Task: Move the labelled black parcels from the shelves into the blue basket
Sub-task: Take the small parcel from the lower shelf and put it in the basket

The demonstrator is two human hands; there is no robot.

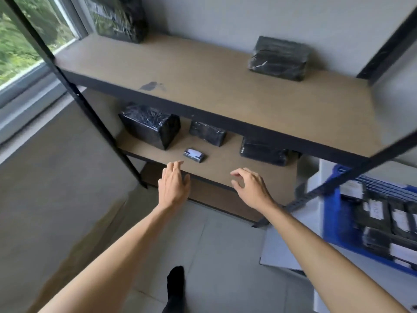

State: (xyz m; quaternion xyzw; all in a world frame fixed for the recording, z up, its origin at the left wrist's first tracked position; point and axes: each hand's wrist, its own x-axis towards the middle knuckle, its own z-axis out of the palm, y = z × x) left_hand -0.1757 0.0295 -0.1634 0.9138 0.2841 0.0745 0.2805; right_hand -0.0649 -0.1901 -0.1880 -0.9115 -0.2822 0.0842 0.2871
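left hand: empty, fingers straight, at near edge of lower shelf, just short of small labelled parcel
right hand: empty, fingers loosely curled
basket: near right, already part-filled
risk: small parcel is slick; a pinch may slip
risk: upper shelf overhangs, knuckles may knock it

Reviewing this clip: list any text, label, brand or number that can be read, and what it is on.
None is readable.
Small parcel on the lower shelf: white label, too blurred to read.
Parcels in the blue basket: white labels, print blurred.
Other shelf parcels: no label visible.
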